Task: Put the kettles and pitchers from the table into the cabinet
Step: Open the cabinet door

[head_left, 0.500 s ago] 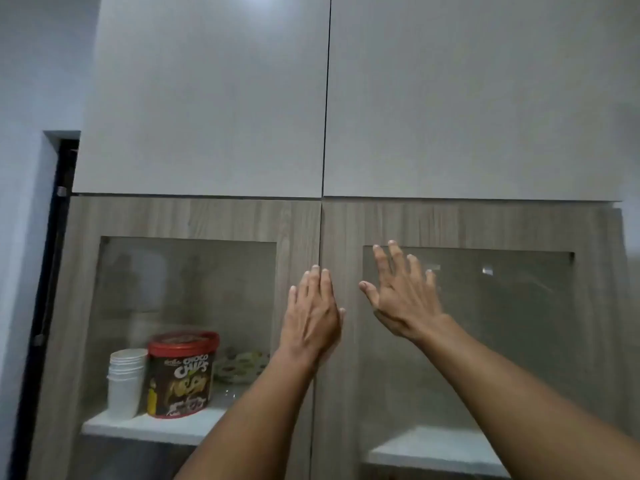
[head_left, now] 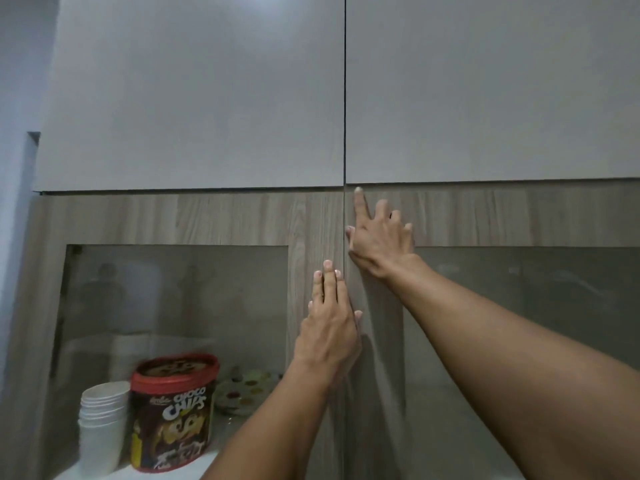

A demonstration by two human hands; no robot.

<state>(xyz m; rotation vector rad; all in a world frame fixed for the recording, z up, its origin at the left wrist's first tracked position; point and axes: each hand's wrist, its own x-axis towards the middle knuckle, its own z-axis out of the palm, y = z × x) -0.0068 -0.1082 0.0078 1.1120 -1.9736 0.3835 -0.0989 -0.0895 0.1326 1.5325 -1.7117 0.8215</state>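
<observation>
Left hand: the left hand point(head_left: 329, 327) lies flat on the grey-brown wooden cabinet door with a glass pane point(head_left: 242, 220), holding nothing.
Right hand: the right hand point(head_left: 379, 239), fingers spread and empty, touches the middle gap.
Kettles, pitchers: not in sight.
Tip: hook fingertips into the gap and pull gently.

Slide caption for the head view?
Both hands, left and right, press the closed glass-front cabinet doors at the centre seam.

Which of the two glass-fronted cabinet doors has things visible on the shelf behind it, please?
The left glass door: behind it stand stacked white cups, a Choco Chips tub and a patterned plate. Behind the right glass door, nothing shows.
</observation>
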